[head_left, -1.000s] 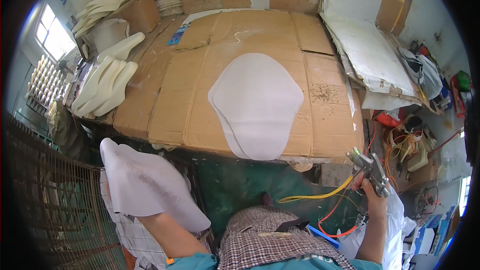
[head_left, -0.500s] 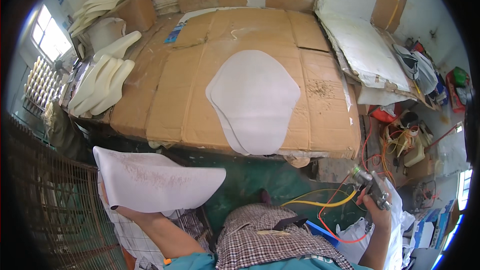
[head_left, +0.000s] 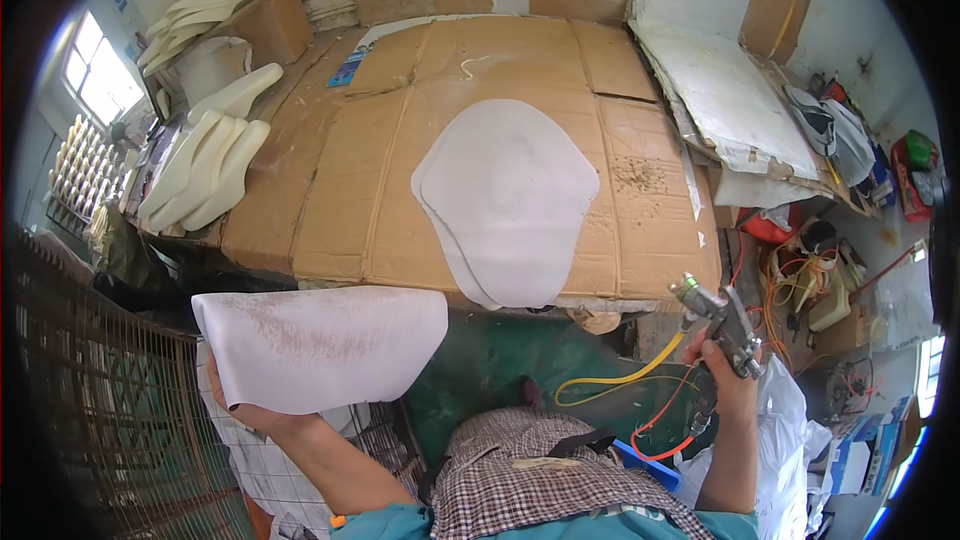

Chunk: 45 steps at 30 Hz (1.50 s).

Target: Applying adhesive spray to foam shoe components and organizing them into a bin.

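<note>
On the left, a curved white sheet (head_left: 330, 350) with brownish specks across its upper face hangs over the floor in front of the table. My left hand (head_left: 250, 416) grips it from its lower left edge, the fingers partly hidden behind it. My right hand (head_left: 722, 365) is wrapped round a metal spray gun (head_left: 730, 330), which has a yellow hose (head_left: 640, 372) and an orange hose (head_left: 660, 450) running from it. Two or more similar white sheets (head_left: 508, 205) lie stacked on the cardboard-covered table (head_left: 330, 225), apart from both hands.
Cream curved pieces (head_left: 200, 175) lie on the table's left end, with more piled behind. A wire rack (head_left: 110, 390) stands close by my left arm. White plastic bags (head_left: 785, 440) are beside my right arm. Tangled hoses (head_left: 790, 285) and a white-covered bench (head_left: 725, 80) occupy the right side.
My right hand has raised the spray gun and brought it slightly left, toward the table's front edge. The sheet in my left hand has tilted a little, showing more of its speckled face.
</note>
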{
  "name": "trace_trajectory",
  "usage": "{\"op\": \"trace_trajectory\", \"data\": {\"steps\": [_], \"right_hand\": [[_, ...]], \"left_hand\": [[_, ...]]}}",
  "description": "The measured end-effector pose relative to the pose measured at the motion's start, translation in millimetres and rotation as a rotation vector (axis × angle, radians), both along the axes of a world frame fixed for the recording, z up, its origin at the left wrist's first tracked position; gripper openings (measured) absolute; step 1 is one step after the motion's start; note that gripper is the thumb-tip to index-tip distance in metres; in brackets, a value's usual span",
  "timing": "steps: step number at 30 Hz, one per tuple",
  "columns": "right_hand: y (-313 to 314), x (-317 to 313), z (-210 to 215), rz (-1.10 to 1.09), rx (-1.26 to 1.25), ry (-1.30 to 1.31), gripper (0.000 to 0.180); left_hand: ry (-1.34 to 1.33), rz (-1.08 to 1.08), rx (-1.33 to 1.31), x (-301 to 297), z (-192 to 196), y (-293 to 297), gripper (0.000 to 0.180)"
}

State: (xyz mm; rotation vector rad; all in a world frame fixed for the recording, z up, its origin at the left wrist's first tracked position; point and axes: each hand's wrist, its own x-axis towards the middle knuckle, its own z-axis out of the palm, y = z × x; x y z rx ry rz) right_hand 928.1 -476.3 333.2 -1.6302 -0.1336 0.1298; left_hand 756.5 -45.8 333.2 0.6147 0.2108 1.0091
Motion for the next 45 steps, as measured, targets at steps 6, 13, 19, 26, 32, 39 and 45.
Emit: {"op": "trace_trajectory", "data": {"steps": [6,13,19,26,32,39,45], "right_hand": [[-37,-6,-2,0.043,-0.136,-0.009,0.032],[-33,-22,2,0.113,0.021,0.069,0.048],[-48,-23,7,-0.044,-0.098,0.018,0.041],[-68,-34,17,0.213,-0.197,0.075,0.044],[-44,-23,6,0.35,-0.11,0.094,0.048],[-44,18,-9,0.03,-0.09,0.013,0.04],[-49,37,-2,0.219,-0.08,0.064,0.039]], "left_hand": [[0.048,0.078,0.021,9,8,-12,0.043],[0.044,0.08,-0.002,13,6,-13,0.043],[0.04,0.071,-0.02,18,3,-10,0.042],[0.035,0.107,-0.042,11,-4,2,0.042],[-0.039,0.106,0.125,4,-13,10,0.042],[-0.17,-0.042,0.12,3,-2,4,0.04],[0.259,0.359,0.272,2,4,-1,0.043]]}}
